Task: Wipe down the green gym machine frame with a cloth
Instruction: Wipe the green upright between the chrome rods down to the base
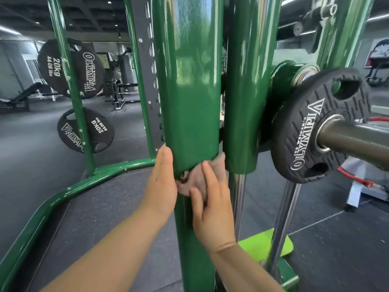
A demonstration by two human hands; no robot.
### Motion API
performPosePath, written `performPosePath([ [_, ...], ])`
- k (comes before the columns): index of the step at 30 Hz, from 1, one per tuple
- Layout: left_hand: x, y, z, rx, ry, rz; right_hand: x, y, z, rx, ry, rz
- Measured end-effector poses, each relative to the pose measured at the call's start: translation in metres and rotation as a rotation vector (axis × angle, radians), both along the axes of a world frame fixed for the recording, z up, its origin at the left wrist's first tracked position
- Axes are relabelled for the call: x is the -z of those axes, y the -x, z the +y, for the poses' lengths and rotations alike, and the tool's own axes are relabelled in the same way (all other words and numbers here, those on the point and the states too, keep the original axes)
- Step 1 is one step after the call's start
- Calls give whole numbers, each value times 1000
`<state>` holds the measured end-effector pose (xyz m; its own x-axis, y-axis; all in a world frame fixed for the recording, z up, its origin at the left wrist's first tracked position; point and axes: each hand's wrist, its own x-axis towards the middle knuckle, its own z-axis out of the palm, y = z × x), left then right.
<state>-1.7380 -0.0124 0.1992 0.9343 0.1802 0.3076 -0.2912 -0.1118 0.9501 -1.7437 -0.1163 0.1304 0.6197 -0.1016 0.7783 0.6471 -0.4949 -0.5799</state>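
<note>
A thick green upright post (190, 102) of the gym machine frame fills the middle of the view. A pinkish cloth (195, 182) is bunched against the post just under the lower edge of its wide sleeve. My right hand (212, 209) presses the cloth onto the post with straight, spread fingers. My left hand (161, 186) lies along the post's left side, thumb up against the sleeve, and its fingers are hidden behind the post. A second green sleeve (242, 114) stands just to the right.
A black Olympia weight plate (311, 131) on a steel bar sleeve (353, 140) juts out at the right, close to my right arm. Two 20kg plates (84, 133) hang on the left frame. Chrome guide rods (239, 199) run down beside the post. A curved green base rail (52, 205) crosses the rubber floor.
</note>
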Motion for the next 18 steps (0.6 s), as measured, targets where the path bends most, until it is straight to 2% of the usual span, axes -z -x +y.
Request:
performPosePath([
  [2, 8, 10, -2, -39, -49, 92, -22, 0, -2, 18, -68, 11],
  [5, 10, 15, -7, -43, -55, 147, -82, -11, -8, 90, -220, -158],
  [6, 10, 15, -9, -39, -39, 159, -90, -16, -8, 102, -205, -200],
  [8, 12, 14, -7, -31, -43, 155, -66, -17, -5, 122, -35, -186],
  [10, 14, 14, -5, -21, -51, 165, -8, -10, -5, 123, 159, -75],
  [12, 17, 14, -4, -41, -47, 186, 44, 3, -7, 124, 252, 20],
  [15, 18, 17, -7, -64, -40, 205, 60, 6, -10, 239, 263, 38],
  [18, 17, 21, -10, -62, -20, 233, 21, 8, -18, 271, 78, -114],
])
